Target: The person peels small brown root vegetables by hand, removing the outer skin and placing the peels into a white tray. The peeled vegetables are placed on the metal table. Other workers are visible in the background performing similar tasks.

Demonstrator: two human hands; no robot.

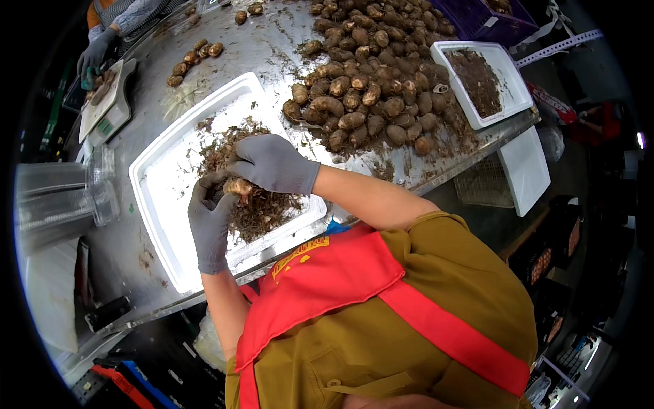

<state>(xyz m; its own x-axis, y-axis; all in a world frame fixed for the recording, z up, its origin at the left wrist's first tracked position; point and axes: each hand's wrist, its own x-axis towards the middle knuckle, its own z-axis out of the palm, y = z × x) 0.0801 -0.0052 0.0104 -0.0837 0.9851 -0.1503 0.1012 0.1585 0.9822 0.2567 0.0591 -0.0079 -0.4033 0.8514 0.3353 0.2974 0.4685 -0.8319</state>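
My left hand (212, 220), in a grey glove, is closed round a taro corm (238, 188) over a white foam tray (153, 225). Against the top of that corm is my right hand (273, 162), gloved in grey too, with its fingers bent; whether it holds anything of its own is hidden. Brown root fibres and peelings (260, 214) lie in the tray under both hands. Beyond the tray's right side a large heap of unpeeled taro corms (368, 97) is spread on the metal table (230, 46).
At the far left, a co-worker's gloved hand (97, 53) is by a white scale (115, 110). Clear plastic containers (56, 197) stand at the left edge. Several corms (191, 57) lie behind the tray. A foam box with soil (511, 92) and a purple crate (483, 20) are at right.
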